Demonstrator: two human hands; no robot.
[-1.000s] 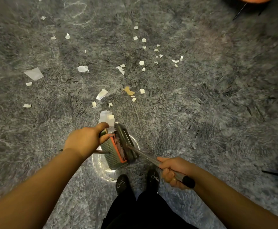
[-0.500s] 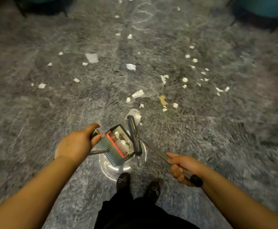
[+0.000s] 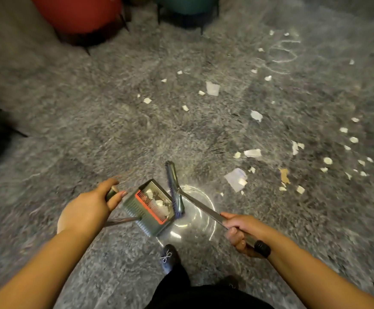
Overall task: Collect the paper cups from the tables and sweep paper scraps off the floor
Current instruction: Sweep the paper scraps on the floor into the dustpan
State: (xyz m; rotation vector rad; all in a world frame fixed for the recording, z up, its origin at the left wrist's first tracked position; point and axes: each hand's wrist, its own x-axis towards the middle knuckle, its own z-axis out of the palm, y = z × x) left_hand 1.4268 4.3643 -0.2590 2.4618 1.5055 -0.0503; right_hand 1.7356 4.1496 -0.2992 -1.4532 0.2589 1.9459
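gripping the dustpan's handle at lower left, the left hand (image 3: 85,210) curls round it; the dustpan (image 3: 150,206) at lower centre holds scraps. just right, the broom (image 3: 175,188) head touches its edge, the right hand (image 3: 239,233) wrapped round its shaft. paper scraps (image 3: 252,152) scatter across the grey carpet (image 3: 92,121) toward the right edge.

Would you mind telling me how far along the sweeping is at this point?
Partly done: a few scraps already lie in the dustpan, which the left hand holds by its handle. In hand: the right hand grips the broom beside the pan. Left: many paper scraps across the carpet. No cups visible.
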